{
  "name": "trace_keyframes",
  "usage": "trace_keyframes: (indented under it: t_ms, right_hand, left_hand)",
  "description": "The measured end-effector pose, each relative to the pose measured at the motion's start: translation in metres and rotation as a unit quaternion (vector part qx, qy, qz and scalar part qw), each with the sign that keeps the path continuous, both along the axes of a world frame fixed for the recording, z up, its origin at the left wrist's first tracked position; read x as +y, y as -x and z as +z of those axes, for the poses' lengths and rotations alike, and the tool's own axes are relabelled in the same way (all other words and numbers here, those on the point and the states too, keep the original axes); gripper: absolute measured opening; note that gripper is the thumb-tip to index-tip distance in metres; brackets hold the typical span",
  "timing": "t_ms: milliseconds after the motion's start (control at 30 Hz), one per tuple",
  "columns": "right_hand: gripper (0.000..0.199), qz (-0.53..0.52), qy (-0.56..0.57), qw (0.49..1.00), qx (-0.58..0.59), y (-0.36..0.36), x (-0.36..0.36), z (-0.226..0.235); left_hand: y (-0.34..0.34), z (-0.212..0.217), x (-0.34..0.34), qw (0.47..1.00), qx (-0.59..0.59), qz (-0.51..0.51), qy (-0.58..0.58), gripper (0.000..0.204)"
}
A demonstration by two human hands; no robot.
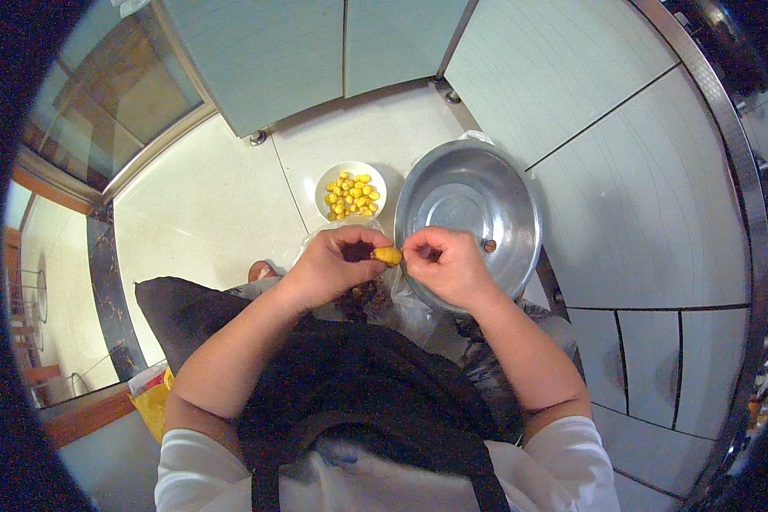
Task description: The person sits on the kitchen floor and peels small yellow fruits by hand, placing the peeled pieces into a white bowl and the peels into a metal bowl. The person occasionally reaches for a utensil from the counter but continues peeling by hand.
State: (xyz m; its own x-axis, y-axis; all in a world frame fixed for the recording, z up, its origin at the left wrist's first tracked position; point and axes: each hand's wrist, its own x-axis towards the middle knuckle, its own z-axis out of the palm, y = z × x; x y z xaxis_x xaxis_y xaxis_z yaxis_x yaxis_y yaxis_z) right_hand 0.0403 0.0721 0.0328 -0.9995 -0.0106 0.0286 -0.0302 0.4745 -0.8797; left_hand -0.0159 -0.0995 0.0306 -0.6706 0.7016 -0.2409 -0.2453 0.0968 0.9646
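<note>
My left hand (340, 266) pinches a yellow peeled chestnut (387, 255) between thumb and fingers. Close against its right end, my right hand (449, 266) has its fingertips pressed together; whatever they grip is too small to make out. Beyond the left hand, a white bowl (322, 210) on the floor holds several yellow peeled chestnuts (351, 195). A large metal basin (421, 175) stands beyond and right of my right hand, with one brown chestnut (489, 246) inside. Below my hands lie dark brown shells (363, 300), partly hidden, by a clear plastic bag (414, 317).
Pale cabinets (269, 60) close off the far side and more cabinet doors (631, 196) the right. Light floor tiles (205, 200) lie to the left, near a glass sliding door (115, 94). A yellow bag (149, 405) sits by my left elbow.
</note>
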Motion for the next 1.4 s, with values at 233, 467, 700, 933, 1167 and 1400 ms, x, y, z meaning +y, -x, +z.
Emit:
trace_keyframes:
  t_ms: [233,467,700,933,1167,1400]
  right_hand:
    - [0.008,-0.053,0.16,0.981,-0.099,0.004,0.008,-0.006]
    - [0.011,-0.001,0.022,0.997,-0.071,0.002,-0.001,-0.008]
    - [0.011,-0.053,0.06,0.997,-0.001,0.0,-0.002,-0.002]
    - [0.011,-0.037,0.067,0.997,0.005,-0.001,-0.003,-0.001]
    - [0.01,-0.03,0.095,0.994,-0.035,-0.001,-0.002,0.002]
    - [0.009,-0.023,0.081,0.996,-0.04,-0.002,-0.002,0.006]
  left_hand:
    - [0.003,-0.006,-0.004,0.952,-0.215,0.041,-0.216,0.026]
    - [0.003,-0.002,-0.001,0.938,-0.241,0.057,-0.243,0.027]
    - [0.003,-0.008,-0.001,0.973,-0.156,0.055,-0.162,0.028]
    - [0.0,-0.006,0.002,0.98,-0.147,0.038,-0.13,0.026]
    - [-0.001,-0.009,0.001,0.984,-0.133,0.033,-0.117,0.023]
    - [-0.001,-0.008,0.003,0.987,-0.124,0.03,-0.094,0.022]
